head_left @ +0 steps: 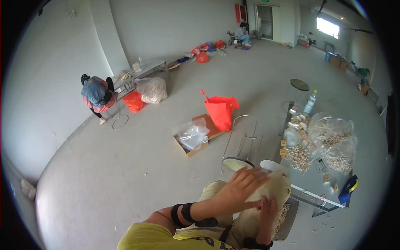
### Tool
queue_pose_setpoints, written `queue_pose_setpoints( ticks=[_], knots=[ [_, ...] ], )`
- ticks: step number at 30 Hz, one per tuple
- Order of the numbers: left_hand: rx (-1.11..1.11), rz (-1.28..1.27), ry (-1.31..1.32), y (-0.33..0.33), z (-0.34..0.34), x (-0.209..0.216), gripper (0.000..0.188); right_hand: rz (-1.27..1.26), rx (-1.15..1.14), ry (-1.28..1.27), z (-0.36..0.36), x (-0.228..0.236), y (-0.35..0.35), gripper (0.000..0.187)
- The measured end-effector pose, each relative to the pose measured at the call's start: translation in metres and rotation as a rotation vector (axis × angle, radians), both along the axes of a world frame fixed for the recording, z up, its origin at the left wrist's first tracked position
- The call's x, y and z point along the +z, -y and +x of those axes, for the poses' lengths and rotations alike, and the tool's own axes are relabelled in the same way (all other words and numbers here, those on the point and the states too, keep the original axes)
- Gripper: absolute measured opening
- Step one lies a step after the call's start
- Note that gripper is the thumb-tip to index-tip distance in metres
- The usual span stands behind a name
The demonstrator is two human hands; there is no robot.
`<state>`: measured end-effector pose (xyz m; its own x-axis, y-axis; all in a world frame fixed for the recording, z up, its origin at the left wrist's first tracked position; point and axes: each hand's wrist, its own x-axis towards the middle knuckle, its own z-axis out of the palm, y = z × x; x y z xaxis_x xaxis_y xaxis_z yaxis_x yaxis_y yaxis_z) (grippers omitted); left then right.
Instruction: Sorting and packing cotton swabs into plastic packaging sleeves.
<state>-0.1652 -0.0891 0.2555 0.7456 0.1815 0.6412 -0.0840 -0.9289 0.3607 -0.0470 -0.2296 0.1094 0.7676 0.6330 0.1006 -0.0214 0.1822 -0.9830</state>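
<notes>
My left hand is raised over my lap, its fingers stretched out and slightly blurred, the thumb reaching down to the other hand. Just below it, my right hand has its fingers pinched together. A small clear plastic piece sticks up from that pinch; its exact kind is too blurred to tell. Beside my right leg, a grey tray holds many small pale sticks, partly hidden by my arm. To the right, loose sticks are heaped on a low table.
Large clear bags of sticks, small packets, a bottle and a blue-yellow tape dispenser occupy the table. Ahead are an upturned stool, a red bag and a cardboard box with plastic bags. Another person sits far left.
</notes>
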Motion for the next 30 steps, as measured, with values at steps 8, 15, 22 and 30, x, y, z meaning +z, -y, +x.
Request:
queue_pose_setpoints(
  ticks=[8, 15, 22, 30],
  knots=[
    [-0.001, -0.877, -0.351, -0.011, -0.034, -0.081, 0.022, -0.162, 0.33, 0.028, -0.017, 0.01, -0.01, 0.008],
    [-0.081, -0.43, -0.405, -0.027, -0.043, -0.087, 0.013, -0.256, 0.389, 0.248, -0.016, 0.012, -0.002, 0.013],
    [-0.108, -0.794, -0.422, -0.013, -0.033, -0.085, 0.015, -0.08, 0.352, -0.055, -0.021, 0.006, 0.009, 0.007],
    [-0.093, -0.724, -0.399, -0.006, -0.027, -0.091, 0.013, -0.121, 0.347, -0.187, -0.024, 0.016, 0.01, 0.005]
  ],
)
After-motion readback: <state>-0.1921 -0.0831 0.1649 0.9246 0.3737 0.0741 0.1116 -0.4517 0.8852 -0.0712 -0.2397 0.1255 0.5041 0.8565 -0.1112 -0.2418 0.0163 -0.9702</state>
